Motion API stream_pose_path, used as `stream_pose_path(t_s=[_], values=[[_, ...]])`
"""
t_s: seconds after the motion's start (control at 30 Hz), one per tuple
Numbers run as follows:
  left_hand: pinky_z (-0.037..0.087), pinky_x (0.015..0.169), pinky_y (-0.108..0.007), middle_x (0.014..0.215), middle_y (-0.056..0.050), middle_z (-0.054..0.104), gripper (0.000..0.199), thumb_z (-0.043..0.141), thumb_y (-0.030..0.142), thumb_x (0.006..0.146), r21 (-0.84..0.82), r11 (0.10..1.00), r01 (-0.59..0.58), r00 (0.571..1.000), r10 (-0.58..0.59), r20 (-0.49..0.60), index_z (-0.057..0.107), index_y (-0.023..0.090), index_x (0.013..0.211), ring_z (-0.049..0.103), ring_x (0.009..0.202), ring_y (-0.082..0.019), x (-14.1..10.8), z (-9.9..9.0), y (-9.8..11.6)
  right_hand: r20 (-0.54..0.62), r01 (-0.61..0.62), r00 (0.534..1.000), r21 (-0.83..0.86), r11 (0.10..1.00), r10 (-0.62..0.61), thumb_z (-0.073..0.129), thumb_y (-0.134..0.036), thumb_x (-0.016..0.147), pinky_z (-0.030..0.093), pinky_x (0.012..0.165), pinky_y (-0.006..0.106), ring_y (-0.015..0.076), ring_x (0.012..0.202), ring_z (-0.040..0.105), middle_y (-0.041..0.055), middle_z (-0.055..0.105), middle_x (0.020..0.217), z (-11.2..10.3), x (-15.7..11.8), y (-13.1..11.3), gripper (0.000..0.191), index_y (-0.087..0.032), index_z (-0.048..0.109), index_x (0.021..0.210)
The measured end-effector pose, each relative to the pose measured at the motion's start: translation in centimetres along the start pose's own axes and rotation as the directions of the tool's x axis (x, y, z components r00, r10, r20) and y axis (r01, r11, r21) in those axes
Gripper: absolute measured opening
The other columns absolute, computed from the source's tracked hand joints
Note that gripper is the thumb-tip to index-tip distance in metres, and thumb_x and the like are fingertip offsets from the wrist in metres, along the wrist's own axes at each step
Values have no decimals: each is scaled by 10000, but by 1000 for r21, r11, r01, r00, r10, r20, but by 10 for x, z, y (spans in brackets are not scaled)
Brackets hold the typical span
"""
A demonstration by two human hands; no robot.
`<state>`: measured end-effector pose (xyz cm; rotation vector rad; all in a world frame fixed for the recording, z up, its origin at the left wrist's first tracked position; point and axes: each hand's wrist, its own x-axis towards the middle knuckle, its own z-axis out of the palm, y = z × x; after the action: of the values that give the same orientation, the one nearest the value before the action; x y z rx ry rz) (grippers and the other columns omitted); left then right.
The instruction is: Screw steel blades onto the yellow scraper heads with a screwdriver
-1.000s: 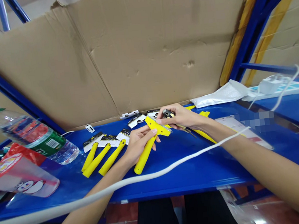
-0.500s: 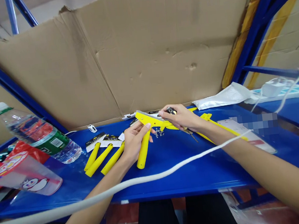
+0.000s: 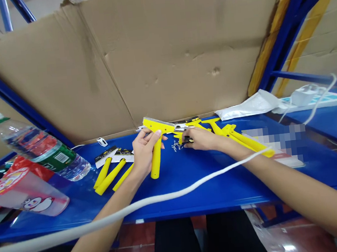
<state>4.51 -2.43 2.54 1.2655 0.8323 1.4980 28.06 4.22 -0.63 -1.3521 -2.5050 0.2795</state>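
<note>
My left hand [image 3: 144,150] is closed round a yellow T-shaped tool [image 3: 156,159] near the joint of its handle and wide head, with the handle pointing down. Just right of that head, my right hand [image 3: 198,139] is closed on a small black and yellow tool [image 3: 188,139], mostly hidden by the fingers. Small screws [image 3: 176,146] lie in a loose pile on the blue table between the hands. More yellow handles [image 3: 111,177] with black and white cards [image 3: 107,155] rest left of my left hand. Several yellow tools [image 3: 248,141] lie beyond my right forearm.
A water bottle [image 3: 47,150] and a plastic cup [image 3: 40,197] stand tilted in view at the left. A white cable [image 3: 164,198] crosses in front of both forearms. Cardboard [image 3: 164,62] backs the blue table [image 3: 177,205]; a white pouch [image 3: 247,105] and power strip [image 3: 328,100] are at the right.
The yellow tool in my left hand has shifted slightly left and up in view. My right hand has turned and moved lower, its fingers now nearer the screws. The whole view has shifted slightly.
</note>
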Motion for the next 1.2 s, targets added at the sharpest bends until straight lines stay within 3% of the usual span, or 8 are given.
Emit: stream_pose_path(t_s=[0.33, 0.57, 0.77, 0.97, 1.2], values=[[497, 517, -237, 800, -46, 797, 418, 938, 406, 764, -16, 997, 71, 997, -71, -32, 652, 191, 981, 654, 543, -129, 4, -2, -9, 41, 105, 994, -47, 993, -103, 705, -302, 971, 502, 806, 314, 266, 934, 765, 112, 836, 1045, 2, -2, -7, 170, -212, 816, 1063], [539, 579, -242, 830, -74, 803, 429, 948, 386, 744, -13, 990, 139, 990, -139, -15, 679, 163, 993, 699, 632, -146, 6, -5, -22, 68, 122, 991, -75, 990, -117, 661, -283, 1007, 502, 811, 313, 257, 938, 761, 130, 829, 1098, -5, -6, -14, 188, -183, 806, 1072], [528, 560, -237, 807, -62, 790, 417, 951, 381, 736, -3, 982, 186, 982, -186, -31, 678, 160, 960, 663, 571, -122, 6, -4, -26, 92, 119, 990, -90, 989, -111, 664, -270, 1005, 516, 840, 338, 288, 998, 766, 153, 820, 1153, -5, -6, -17, 212, -157, 794, 1129], [551, 575, -238, 814, -80, 788, 430, 958, 374, 702, -14, 981, 192, 980, -193, -59, 650, 167, 920, 759, 730, -193, 8, -4, -28, 40, 125, 992, -85, 989, -122, 668, -308, 1009, 512, 942, 353, 299, 1124, 740, 143, 779, 1253, 1, -5, -15, 235, -193, 778, 1181], [533, 547, -229, 823, -81, 793, 417, 960, 360, 691, -17, 980, 198, 978, -199, -60, 654, 164, 897, 704, 633, -149, 6, -1, -25, 26, 158, 987, -83, 984, -156, 651, -270, 1005, 489, 825, 319, 265, 1023, 739, 100, 778, 1176, 5, -6, -19, 169, -232, 796, 1082]])
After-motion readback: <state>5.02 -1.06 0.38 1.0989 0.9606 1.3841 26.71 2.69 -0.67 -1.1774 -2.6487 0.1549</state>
